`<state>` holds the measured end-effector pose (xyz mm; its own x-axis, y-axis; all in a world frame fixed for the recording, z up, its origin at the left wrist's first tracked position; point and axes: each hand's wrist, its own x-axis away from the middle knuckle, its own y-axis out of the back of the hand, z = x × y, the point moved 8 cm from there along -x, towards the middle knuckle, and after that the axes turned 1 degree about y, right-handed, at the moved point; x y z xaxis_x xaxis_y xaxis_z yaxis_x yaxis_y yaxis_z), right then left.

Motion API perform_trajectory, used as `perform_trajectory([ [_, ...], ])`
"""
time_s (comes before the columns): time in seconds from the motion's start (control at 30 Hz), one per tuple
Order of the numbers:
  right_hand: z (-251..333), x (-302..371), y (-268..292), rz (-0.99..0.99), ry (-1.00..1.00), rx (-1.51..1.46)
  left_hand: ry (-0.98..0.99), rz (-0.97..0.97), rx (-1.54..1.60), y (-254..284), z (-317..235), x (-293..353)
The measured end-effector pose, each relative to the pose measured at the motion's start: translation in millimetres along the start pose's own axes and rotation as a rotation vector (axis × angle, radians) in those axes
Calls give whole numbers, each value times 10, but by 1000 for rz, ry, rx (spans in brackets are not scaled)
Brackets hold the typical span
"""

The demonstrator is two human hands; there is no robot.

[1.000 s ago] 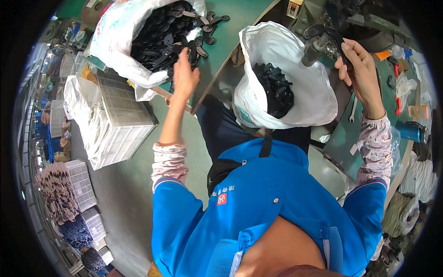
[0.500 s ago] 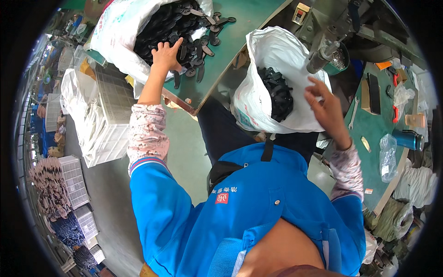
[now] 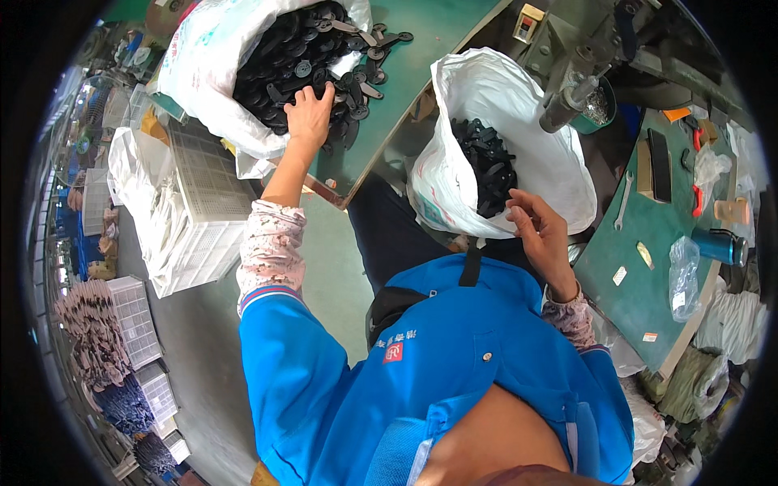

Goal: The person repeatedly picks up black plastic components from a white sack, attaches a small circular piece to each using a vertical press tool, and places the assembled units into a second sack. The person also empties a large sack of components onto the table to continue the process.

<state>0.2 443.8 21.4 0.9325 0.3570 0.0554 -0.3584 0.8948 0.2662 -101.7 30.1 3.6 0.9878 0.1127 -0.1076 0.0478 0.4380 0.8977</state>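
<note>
A white woven sack [image 3: 207, 77] lies on its side on the green table, its mouth full of flat black plastic parts [image 3: 279, 61] with round ends. On the near edge of that pile rests my left hand [image 3: 308, 120], fingers apart and touching the parts; nothing held shows. A second white sack [image 3: 446, 158] stands upright in front of my lap, with a smaller heap of black parts [image 3: 485, 166] inside. Over its near rim is my right hand [image 3: 541, 235], fingers loosely bent and thumb apart, with no part visible in it.
A machine spindle [image 3: 567, 101] stands just beyond the upright sack, beside a green tub [image 3: 598, 105] of metal shavings. The right-hand bench holds a wrench [image 3: 623, 200], a phone [image 3: 658, 166] and a blue flask [image 3: 720, 245]. White crates [image 3: 198, 243] stand at left.
My left hand has shifted right along the pile's near edge. My right hand has come down and left from the sack's right side to its near rim.
</note>
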Motion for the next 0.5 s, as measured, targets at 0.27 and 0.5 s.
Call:
perform_trajectory([
  [0.27,-12,26,-37,-24,2,-72,-1,-27,416,258,250,-71],
  [0.5,-16,13,-37,-33,-24,-92,189,-198,882,332,825,-250],
])
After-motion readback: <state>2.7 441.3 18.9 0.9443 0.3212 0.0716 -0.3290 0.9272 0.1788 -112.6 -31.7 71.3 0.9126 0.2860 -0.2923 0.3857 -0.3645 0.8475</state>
